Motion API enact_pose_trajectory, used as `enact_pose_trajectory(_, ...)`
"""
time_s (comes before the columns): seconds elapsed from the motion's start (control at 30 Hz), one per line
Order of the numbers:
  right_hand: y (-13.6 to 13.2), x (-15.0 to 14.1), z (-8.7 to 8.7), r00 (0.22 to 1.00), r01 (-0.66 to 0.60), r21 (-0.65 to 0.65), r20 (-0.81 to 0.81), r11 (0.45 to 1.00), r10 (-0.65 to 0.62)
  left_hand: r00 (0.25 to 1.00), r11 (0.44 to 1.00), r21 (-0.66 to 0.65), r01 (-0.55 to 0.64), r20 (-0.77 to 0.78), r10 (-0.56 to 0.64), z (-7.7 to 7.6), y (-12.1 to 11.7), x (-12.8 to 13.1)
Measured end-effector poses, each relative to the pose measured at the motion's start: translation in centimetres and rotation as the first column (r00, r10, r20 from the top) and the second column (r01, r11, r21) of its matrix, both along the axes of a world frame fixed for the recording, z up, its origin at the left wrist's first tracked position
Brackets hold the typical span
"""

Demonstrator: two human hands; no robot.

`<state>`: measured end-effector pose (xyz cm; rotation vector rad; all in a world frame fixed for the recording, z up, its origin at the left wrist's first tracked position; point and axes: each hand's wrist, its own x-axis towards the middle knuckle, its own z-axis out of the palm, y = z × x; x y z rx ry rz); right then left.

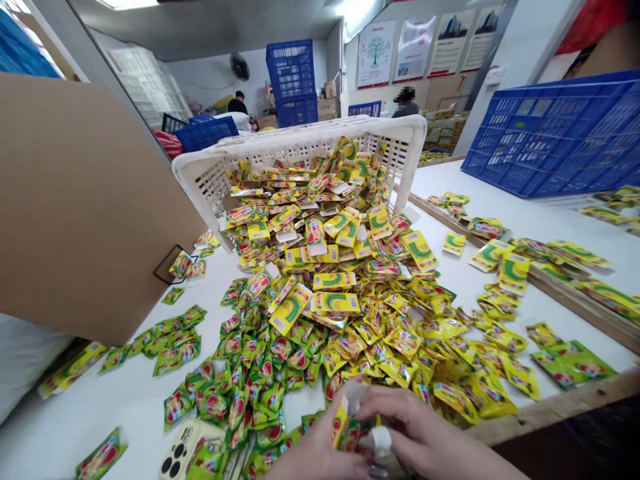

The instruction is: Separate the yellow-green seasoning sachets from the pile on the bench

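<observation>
At the bottom edge, my left hand (315,450) and my right hand (415,430) meet over a small bundle of yellow-green sachets (350,430), fingers pinched around it, with a white card flap sticking up between them. A big heap of yellow and green sachets (330,293) spills toward me from a tipped white plastic basket (400,143) onto the white table (115,400).
A brown cardboard box (80,207) stands at the left. A phone (187,457) lies by my left hand. A blue crate (555,137) sits at right, beyond a wooden strip (575,297). More blue crates (293,80) and two people are at the back.
</observation>
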<state>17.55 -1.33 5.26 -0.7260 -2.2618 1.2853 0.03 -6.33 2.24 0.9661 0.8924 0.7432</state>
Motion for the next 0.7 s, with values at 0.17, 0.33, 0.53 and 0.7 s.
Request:
enact_pose_trajectory(0.17, 1.8, 3.5, -0.3, 0.969, 0.239, -0.009, 0.068, 0.971, -0.237, 0.999, 0.998, 0.063, -0.023, 0.037, 0.021, 0.1, 0.2, 1.2)
enact_pose_trajectory(0.33, 8.1, 10.6, 2.6, 0.526, 0.535, 0.713, 0.137, 0.453, -0.839, 0.521, 0.814, 0.579, 0.043, -0.708, 0.476, -1.1, 1.2, -3.2)
enact_pose_trajectory(0.53, 8.2, 4.2, -0.3, 0.808, -0.061, 0.815, 0.380, 0.577, -0.451, 0.114, 0.722, 0.567, 0.396, -0.811, 0.574, -5.7, 2.1, -7.2)
enact_pose_trajectory(0.7, 8.4, -2.6, -4.2, 0.935, -0.159, 0.519, 0.351, 0.840, -0.040, 0.433, 0.721, 0.692, -0.047, -0.636, 0.638, -4.3, 2.1, -6.8)
